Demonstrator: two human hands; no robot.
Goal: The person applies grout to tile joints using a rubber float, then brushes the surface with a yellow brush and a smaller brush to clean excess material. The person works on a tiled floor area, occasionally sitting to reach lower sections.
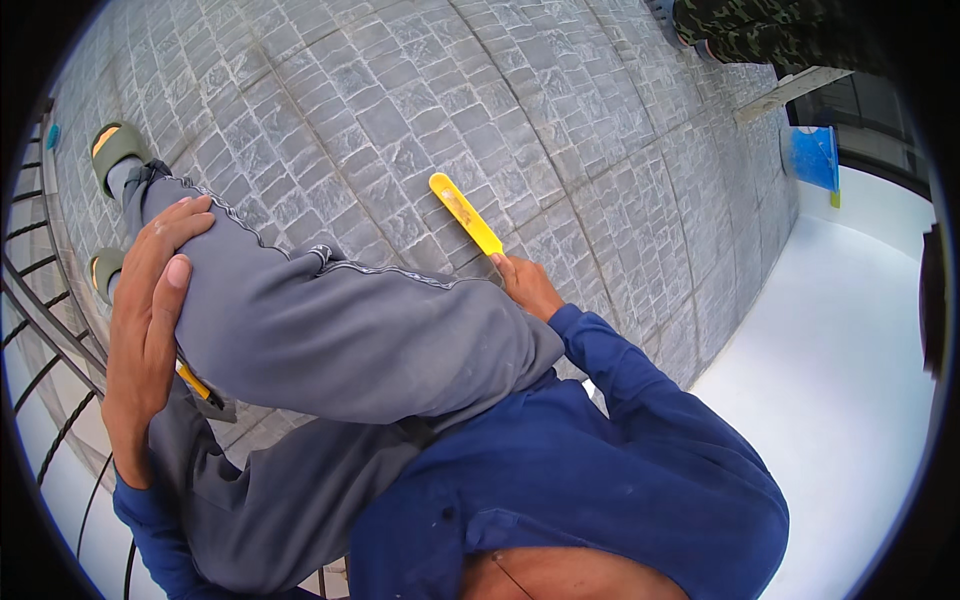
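My right hand point(528, 285) is closed round the near end of a long, flat yellow tool point(466, 215) with a rounded far end and a brownish worn patch along its middle. The tool points away and to the left, over the grey paving; its kind does not show clearly. On my bent knee, over the grey trousers point(330, 330), lies my left hand point(155, 305), fingers stretched out and holding nothing. Below that knee a yellow and black object point(198, 385) shows, partly hidden by my leg.
Grey stone-patterned paving point(400, 90) spreads ahead. A black metal railing point(50, 330) runs along the left. At the right are a white wall point(820, 330), a blue bucket point(810, 157) and a wooden plank point(790, 95). Another person's camouflage trousers point(775, 32) show at the top right.
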